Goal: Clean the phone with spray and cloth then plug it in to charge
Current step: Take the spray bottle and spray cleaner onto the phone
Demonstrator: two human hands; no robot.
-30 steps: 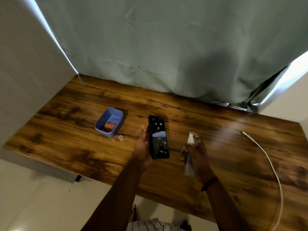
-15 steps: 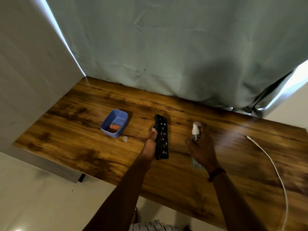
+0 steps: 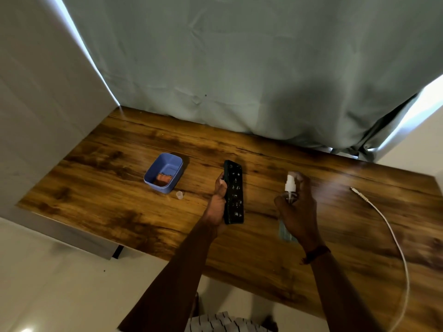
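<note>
Two hands are up over the wooden table point(image 3: 100, 188). Left hand point(image 3: 217, 204) wraps its fingers round the edge of the black phone point(image 3: 234, 191), holding it lengthways, screen tilted towards the right, droplets glinting on the glass. Right hand point(image 3: 298, 214) is closed round the clear spray bottle point(image 3: 288, 195), white nozzle poking up above the knuckles, a fingertip blurred at the pump. Off to the left sits a blue tub point(image 3: 153, 179) with an orange cloth point(image 3: 163, 179) in it, and a small clear cap point(image 3: 179, 194) just beside. White charging cable point(image 3: 388, 224) lies along the right side of the table, its plug end free.
</note>
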